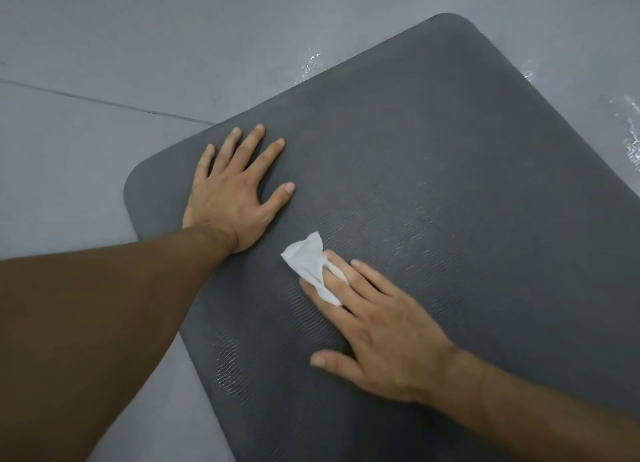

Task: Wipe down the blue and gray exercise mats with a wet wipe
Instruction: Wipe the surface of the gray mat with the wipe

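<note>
Head view showed left hand (230, 198) spread flat, pinning the gray mat (450, 184); right hand (377, 326) pressed the wet wipe (308, 257) under straight fingers (367, 279) — firm overlapping strokes seemed wisest.

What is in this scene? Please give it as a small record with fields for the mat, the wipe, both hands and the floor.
mat: gray mat, flat on the floor, ribbed surface
wipe: white wet wipe, on the mat under the right hand's fingers
left hand: flat, fingers spread, presses the mat near its corner
right hand: fingers straight, presses the wipe on the mat
floor: gray floor, wet patches past the mat's far edge
blue mat: not in view
</note>
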